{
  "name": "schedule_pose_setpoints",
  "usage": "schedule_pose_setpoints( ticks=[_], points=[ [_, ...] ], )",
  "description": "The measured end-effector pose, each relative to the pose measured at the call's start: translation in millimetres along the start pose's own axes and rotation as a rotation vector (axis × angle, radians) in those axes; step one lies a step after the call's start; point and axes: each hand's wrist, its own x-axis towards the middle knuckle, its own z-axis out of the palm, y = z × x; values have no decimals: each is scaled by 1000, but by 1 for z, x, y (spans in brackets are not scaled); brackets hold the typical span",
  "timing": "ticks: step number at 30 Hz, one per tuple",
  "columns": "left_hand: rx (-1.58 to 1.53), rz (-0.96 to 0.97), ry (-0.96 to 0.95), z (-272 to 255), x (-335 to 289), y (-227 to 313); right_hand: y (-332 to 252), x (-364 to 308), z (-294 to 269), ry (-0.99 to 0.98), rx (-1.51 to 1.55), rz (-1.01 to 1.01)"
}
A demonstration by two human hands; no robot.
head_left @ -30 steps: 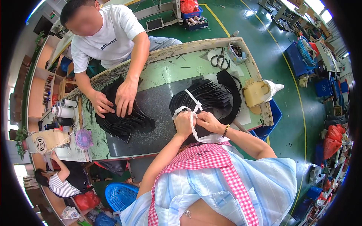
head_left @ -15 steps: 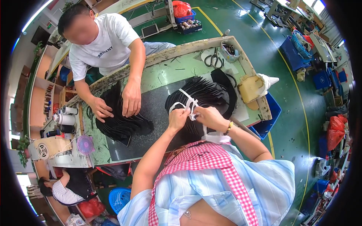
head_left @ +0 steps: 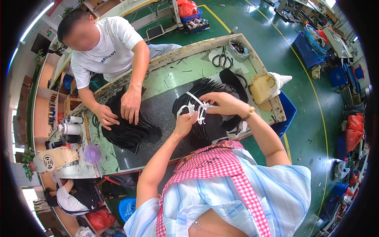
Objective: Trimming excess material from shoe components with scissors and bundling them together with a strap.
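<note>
Several narrow white strips form a loose, looped cluster above a fanned stack of thin black pieces. My left hand pinches the cluster from the left side. From the right, my right hand has its fingers closed around the strips' other side. More white strip hangs below my right wrist, by the table edge. A curved black band lies to the right of the stack. Across the table, a co-worker's two hands rest on another fanned black stack.
The worktable has a raised wooden rim. Black-handled scissors and a clear tub lie at its far right, near a cream block with a white nozzle bottle. Thread cones and a purple fan stand left.
My right hand has moved up and to the right, its fingers now stretched further across the strips. The white strip below that wrist has swung right. My left hand has barely moved.
</note>
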Motion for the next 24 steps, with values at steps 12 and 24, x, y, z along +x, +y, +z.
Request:
schedule_pose_setpoints(
  ticks=[12, 24],
  points=[
    [66, 19, 93, 3, -3, 16, 28, -12, -69, 353, -876, 551],
    [30, -43, -111, -6, 16, 1, 16, 18, 113, 443, 425, 279]
  ],
)
